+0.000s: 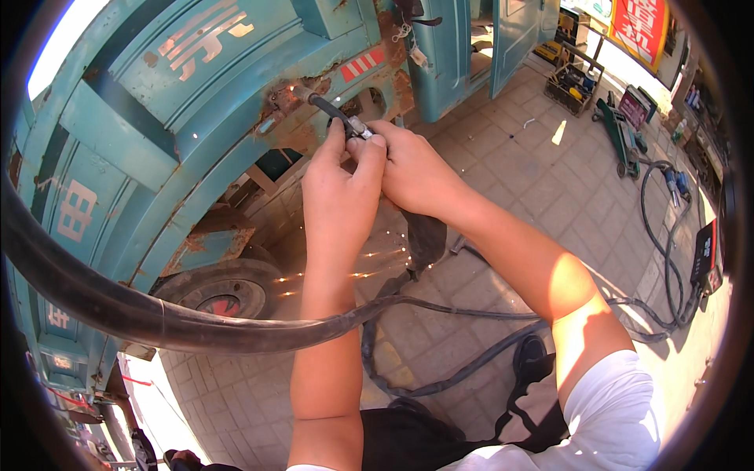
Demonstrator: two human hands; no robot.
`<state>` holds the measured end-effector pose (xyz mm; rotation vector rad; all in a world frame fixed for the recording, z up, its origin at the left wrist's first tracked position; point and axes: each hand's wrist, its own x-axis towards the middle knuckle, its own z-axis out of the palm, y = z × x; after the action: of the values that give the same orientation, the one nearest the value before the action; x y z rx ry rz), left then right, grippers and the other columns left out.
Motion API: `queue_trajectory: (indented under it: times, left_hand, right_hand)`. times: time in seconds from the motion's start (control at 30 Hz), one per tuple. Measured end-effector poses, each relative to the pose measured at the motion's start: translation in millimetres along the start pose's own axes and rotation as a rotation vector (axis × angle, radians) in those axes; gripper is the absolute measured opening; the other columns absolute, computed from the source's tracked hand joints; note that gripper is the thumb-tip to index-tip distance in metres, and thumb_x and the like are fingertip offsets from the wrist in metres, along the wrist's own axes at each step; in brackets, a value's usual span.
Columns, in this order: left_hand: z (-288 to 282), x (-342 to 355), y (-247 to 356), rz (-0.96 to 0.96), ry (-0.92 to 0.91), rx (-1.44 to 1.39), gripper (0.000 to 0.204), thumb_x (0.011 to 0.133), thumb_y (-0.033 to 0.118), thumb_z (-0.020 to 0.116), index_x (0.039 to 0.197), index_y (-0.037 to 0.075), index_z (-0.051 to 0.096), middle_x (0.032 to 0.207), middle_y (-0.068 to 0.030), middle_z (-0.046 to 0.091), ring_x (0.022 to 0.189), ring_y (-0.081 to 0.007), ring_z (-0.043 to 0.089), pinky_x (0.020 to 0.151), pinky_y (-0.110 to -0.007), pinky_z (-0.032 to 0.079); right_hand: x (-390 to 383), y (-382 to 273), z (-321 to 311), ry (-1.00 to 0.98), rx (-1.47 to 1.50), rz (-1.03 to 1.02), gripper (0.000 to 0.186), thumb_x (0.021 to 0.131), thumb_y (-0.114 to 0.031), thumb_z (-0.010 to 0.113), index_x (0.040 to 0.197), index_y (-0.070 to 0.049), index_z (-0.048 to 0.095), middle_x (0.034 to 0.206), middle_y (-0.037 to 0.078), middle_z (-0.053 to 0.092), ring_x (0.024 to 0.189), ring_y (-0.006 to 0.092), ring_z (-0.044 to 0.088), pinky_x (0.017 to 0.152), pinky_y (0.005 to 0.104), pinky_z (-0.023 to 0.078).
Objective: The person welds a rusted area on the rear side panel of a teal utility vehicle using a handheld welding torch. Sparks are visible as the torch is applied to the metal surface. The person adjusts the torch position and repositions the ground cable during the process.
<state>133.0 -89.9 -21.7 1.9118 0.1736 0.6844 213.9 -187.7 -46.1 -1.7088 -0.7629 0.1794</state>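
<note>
A welding torch (328, 107) with a dark curved neck points its tip at a rusty patch (284, 100) on the lower panel of a blue-green truck body (236, 129). Small bright sparks scatter there and lower down beside my left forearm. My left hand (340, 184) pinches the torch around its neck, near a silver metal part. From the right, my right hand (420, 169) closes round it too, its fingers partly hidden. Below that hand hangs a black part (425, 235), and a black cable (471, 312) trails from it.
A thick black hose (157, 315) loops across the lower left, close to my view. Beneath the truck is a wheel (224, 294). Further right stand a green floor jack (616, 133), a tool crate (575, 85) and a red-and-black box (707, 255) with cables on the paving (503, 157).
</note>
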Motion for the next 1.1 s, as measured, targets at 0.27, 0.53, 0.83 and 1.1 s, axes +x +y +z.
queue_trajectory:
  times: [0.27,0.53,0.83,1.1]
  left_hand:
    - [2.1,0.2,-1.0,0.04,0.032,-0.004,0.07,0.095,0.026,0.068,0.143,-0.019,0.045,0.092,-0.0169,0.072,0.085,-0.014,0.067,0.075,-0.028,0.054]
    - [1.9,4.4,-12.0,0.08,0.069,0.042,0.069,0.095,0.025,0.067,0.143,-0.019,0.045,0.095,-0.0172,0.071,0.087,-0.0145,0.067,0.076,-0.029,0.054]
    - [2.5,4.9,-9.1,0.056,0.049,-0.016,0.068,0.096,0.024,0.068,0.143,-0.019,0.045,0.089,-0.013,0.068,0.082,-0.0121,0.064,0.073,-0.029,0.053]
    - [2.9,1.2,-0.9,0.045,0.02,0.014,0.068,0.095,0.024,0.068,0.142,-0.02,0.045,0.088,-0.0137,0.069,0.08,-0.0118,0.064,0.07,-0.028,0.053]
  right_hand:
    - [1.3,0.9,0.6,-0.002,0.003,-0.023,0.043,0.1,-0.034,0.058,0.116,0.006,0.062,0.102,0.031,0.071,0.101,0.0499,0.067,0.083,0.0506,0.053]
    - [5.4,3.5,4.0,0.006,0.006,-0.037,0.042,0.1,-0.032,0.059,0.119,0.006,0.062,0.104,0.031,0.071,0.101,0.0493,0.067,0.084,0.0503,0.053]
    - [7.2,5.3,4.6,0.013,0.017,-0.057,0.039,0.099,-0.03,0.06,0.117,0.005,0.062,0.102,0.031,0.071,0.1,0.0493,0.067,0.083,0.0508,0.053]
    - [4.1,8.2,0.6,-0.008,0.057,-0.018,0.039,0.098,-0.031,0.06,0.114,0.005,0.062,0.1,0.03,0.071,0.098,0.0491,0.068,0.082,0.0499,0.053]
